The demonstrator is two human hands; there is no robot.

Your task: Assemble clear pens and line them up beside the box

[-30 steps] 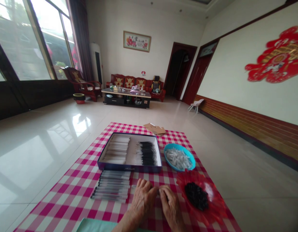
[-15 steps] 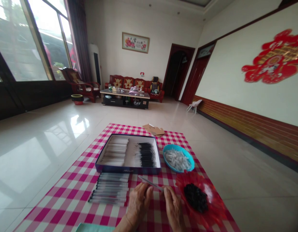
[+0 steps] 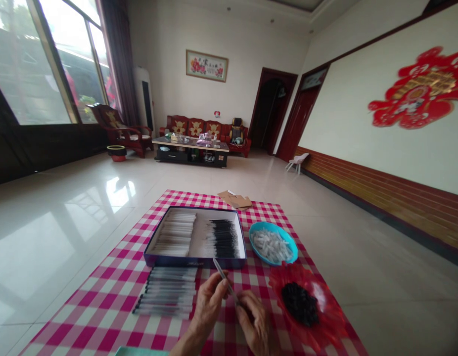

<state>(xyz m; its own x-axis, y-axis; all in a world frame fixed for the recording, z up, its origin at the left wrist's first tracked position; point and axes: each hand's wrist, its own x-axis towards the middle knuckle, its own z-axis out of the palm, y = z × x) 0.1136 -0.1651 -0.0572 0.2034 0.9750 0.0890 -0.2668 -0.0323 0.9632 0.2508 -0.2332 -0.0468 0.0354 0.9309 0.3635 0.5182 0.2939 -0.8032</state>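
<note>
At bottom centre, the left hand [image 3: 209, 302] and right hand [image 3: 254, 322] together pinch one thin pen [image 3: 222, 275] by the fingertips. Lower left, a row of pens [image 3: 168, 291] looks finished. The box [image 3: 192, 260] beyond holds many loose parts.

A blue bowl [image 3: 295, 252] of pale pieces is set beside a navy box [image 3: 194, 261] on a checked cloth [image 3: 103, 310]; a red dish [image 3: 330, 322] of black bits is placed nearer.
</note>
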